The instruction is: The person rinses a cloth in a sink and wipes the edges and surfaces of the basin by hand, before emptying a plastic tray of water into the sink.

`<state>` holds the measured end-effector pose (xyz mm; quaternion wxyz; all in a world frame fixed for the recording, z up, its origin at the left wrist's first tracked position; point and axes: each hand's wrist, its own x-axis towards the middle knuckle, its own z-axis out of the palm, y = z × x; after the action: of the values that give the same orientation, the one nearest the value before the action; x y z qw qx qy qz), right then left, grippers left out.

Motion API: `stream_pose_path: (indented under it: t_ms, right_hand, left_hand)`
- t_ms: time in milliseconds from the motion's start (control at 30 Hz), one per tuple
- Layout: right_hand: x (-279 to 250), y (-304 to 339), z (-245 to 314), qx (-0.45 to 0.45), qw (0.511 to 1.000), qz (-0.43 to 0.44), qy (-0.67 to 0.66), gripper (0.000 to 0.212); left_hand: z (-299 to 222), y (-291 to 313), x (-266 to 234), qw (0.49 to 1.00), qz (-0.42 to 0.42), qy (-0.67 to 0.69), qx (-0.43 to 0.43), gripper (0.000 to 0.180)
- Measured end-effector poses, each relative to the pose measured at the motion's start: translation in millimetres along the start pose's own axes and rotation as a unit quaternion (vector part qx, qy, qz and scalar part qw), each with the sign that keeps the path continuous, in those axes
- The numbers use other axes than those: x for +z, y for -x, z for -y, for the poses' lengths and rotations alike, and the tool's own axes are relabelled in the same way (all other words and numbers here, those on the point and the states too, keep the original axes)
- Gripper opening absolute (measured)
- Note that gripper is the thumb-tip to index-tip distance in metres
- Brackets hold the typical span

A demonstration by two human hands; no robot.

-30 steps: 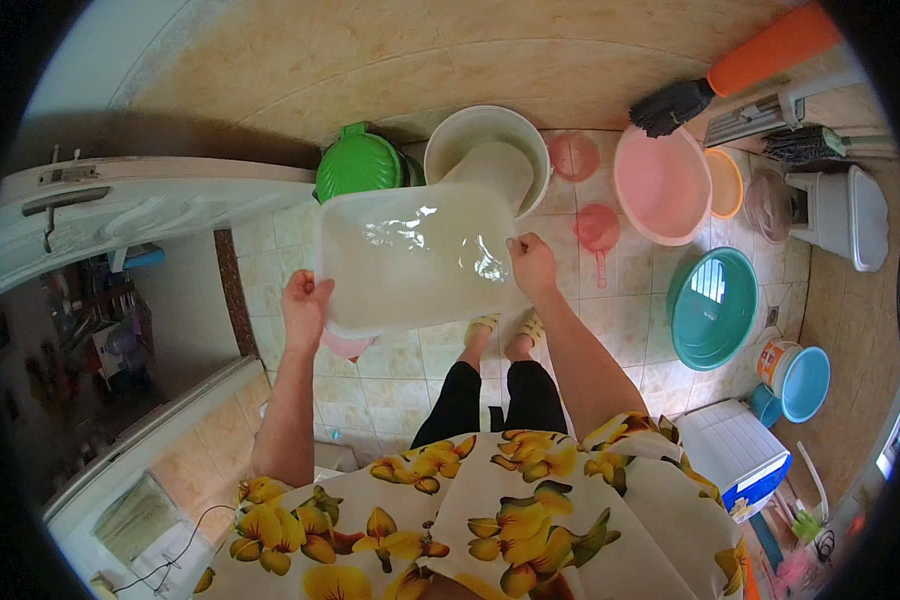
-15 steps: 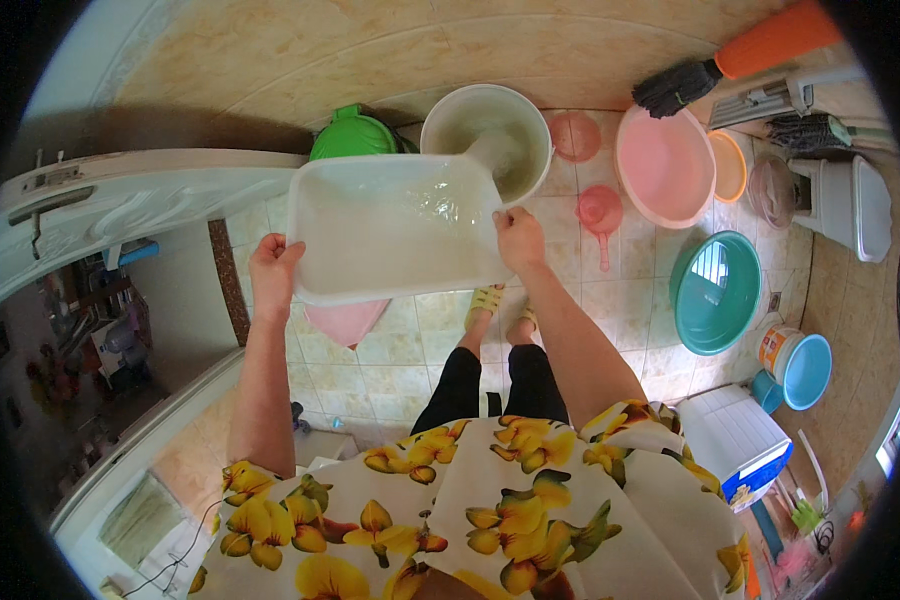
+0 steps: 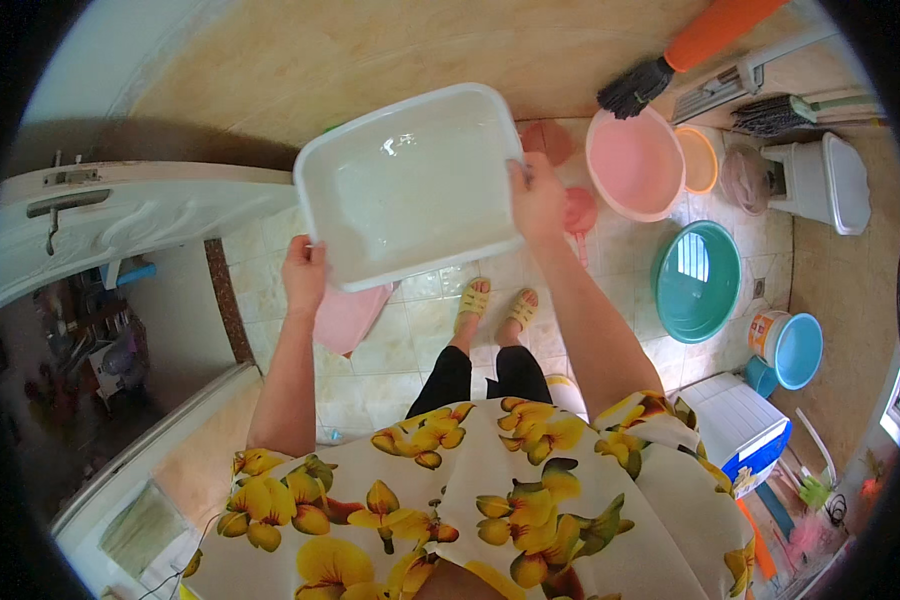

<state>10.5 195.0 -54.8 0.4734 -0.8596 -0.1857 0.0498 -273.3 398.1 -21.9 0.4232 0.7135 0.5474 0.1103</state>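
Note:
A white rectangular basin (image 3: 410,190) with rounded corners is held up in front of me, tilted so that its wet inside faces me. Its near left corner is gripped by my left hand (image 3: 304,275), thumb over the rim. My right hand (image 3: 538,205) clasps the right-hand rim, its fingers partly behind the basin. The round white bucket that stood beyond is hidden behind the basin now. A pink ladle (image 3: 580,212) lies on the floor just right of my right hand. Below the basin's left part, a pink flat-sided object (image 3: 355,318) shows in part.
To the right stand a pink basin (image 3: 637,165), an orange basin (image 3: 697,160), a green basin of water (image 3: 698,280) and a blue bucket (image 3: 799,350). An orange-handled brush (image 3: 638,88) hangs at the upper right. A white door (image 3: 150,215) stands ajar at left.
The basin's right end has swung up and away, covering the white bucket; the stream pouring into that bucket is no longer visible. My hands still grip the rim. The view has shifted slightly.

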Motion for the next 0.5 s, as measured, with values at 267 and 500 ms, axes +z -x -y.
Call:
stream_pose_path:
  t_ms: [267, 500]
  right_hand:
    - [-67.8, 32.9, -8.2, 0.030, 0.999, 0.002, -0.011, 0.017]
    - [-64.3, 7.3, -20.1, 0.064, 0.996, 0.028, 0.046, 0.018]
  left_hand:
    - [17.6, 12.3, 35.2, 0.996, 0.065, 0.012, 0.064, 0.022]
    - [-32.0, 1.5, 22.5, 0.994, 0.019, -0.058, 0.092, 0.020]
